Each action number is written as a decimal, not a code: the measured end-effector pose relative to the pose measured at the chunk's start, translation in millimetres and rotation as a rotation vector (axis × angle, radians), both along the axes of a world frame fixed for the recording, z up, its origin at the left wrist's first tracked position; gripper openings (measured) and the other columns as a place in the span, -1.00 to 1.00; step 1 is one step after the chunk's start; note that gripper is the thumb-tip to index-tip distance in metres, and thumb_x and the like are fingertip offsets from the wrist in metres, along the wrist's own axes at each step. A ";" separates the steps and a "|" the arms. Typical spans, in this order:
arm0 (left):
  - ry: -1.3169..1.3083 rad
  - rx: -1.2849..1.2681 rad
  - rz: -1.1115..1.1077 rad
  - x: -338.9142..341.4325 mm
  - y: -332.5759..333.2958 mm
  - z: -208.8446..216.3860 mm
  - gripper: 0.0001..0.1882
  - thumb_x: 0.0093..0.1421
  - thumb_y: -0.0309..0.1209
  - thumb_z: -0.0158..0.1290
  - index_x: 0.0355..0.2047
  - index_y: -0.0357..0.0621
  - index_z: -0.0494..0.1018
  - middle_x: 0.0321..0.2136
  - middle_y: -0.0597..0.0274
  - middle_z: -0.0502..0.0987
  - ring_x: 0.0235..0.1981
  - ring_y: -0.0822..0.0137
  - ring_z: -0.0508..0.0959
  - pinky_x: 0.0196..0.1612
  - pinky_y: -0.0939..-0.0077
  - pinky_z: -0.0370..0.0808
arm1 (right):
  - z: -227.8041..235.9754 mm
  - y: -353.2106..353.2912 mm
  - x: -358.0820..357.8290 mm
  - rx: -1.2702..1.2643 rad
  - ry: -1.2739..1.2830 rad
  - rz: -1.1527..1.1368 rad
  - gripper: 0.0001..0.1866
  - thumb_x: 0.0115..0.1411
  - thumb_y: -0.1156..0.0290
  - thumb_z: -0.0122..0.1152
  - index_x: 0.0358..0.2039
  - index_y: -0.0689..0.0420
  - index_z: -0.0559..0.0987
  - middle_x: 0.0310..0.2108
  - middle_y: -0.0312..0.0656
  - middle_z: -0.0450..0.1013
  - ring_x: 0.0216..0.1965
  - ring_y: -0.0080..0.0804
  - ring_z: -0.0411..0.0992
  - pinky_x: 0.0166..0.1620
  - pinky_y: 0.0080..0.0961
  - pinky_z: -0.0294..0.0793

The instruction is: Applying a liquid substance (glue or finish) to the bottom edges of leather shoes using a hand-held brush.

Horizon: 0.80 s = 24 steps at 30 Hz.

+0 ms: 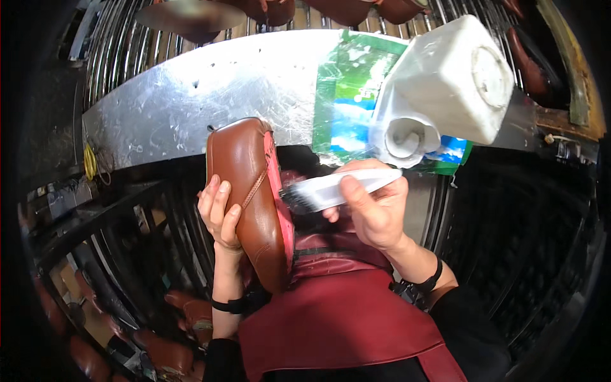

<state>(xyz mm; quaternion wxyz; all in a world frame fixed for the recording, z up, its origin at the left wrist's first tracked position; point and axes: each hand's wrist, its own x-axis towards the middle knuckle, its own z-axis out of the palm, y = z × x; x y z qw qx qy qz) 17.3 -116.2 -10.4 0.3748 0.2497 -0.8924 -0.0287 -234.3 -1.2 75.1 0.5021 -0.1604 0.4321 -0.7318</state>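
Note:
My left hand (pixel 223 213) is closed round a brown leather shoe (pixel 245 169), fingers pressed on its upper. The shoe stands on end, toe down towards me, its pink underside (pixel 282 207) turned to the right. In my right hand (pixel 382 213) is a brush (pixel 328 191) with a flat white handle and dark bristles. Its bristles are at the edge of the pink underside, slightly blurred; whether they touch I cannot tell. Beyond the right hand, a white plastic container with a round opening (pixel 407 137) has something pale inside.
A metal work surface (pixel 254 70) lies ahead. On its right, a green and blue plastic sheet (pixel 347 83) lies under a large white plastic jug (pixel 452 76). Behind runs a roller conveyor (pixel 130 57) with brown shoes. More shoes (pixel 162 350) sit on a dark rack at lower left.

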 end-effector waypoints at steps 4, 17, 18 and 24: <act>0.023 -0.025 0.002 4.1 -0.2 -5.8 -0.32 0.19 -0.46 0.38 0.16 -0.07 0.17 0.20 -0.14 0.43 0.17 -0.18 0.54 0.18 -0.04 0.62 | -11.4 -21.5 13.5 0.026 0.228 0.046 -0.86 0.36 0.54 0.35 -0.16 0.38 0.64 -0.37 -0.12 0.63 -0.47 -0.55 0.58 -0.45 -0.62 0.56; 0.166 -0.021 -0.015 -7.8 -7.4 -2.1 -0.67 0.34 -0.48 0.17 0.05 -0.08 0.33 0.17 -0.10 0.54 0.18 -0.13 0.57 0.18 0.01 0.55 | -2.5 -62.7 -15.9 0.098 0.294 0.192 -0.79 0.36 0.39 0.39 -0.25 0.32 0.66 -0.47 -0.20 0.63 -0.54 -0.56 0.55 -0.48 -0.60 0.52; 0.181 -0.022 -0.026 -7.9 -8.0 -3.0 -0.66 0.33 -0.51 0.17 0.05 -0.09 0.34 0.16 -0.10 0.56 0.17 -0.13 0.59 0.18 0.01 0.55 | 2.0 -44.0 -9.9 0.079 0.333 0.227 -0.81 0.36 0.42 0.38 -0.24 0.32 0.67 -0.44 -0.20 0.63 -0.49 -0.56 0.56 -0.41 -0.59 0.55; 0.223 -0.008 -0.042 -13.6 -9.0 2.7 -0.62 0.23 -0.55 0.25 0.02 -0.16 0.40 0.15 -0.09 0.57 0.18 -0.12 0.58 0.22 0.05 0.56 | 37.4 27.0 17.5 -0.441 0.829 0.376 -0.82 0.23 0.54 0.40 -0.18 0.34 0.70 -0.28 0.01 0.65 -0.36 -0.13 0.64 -0.26 -0.31 0.65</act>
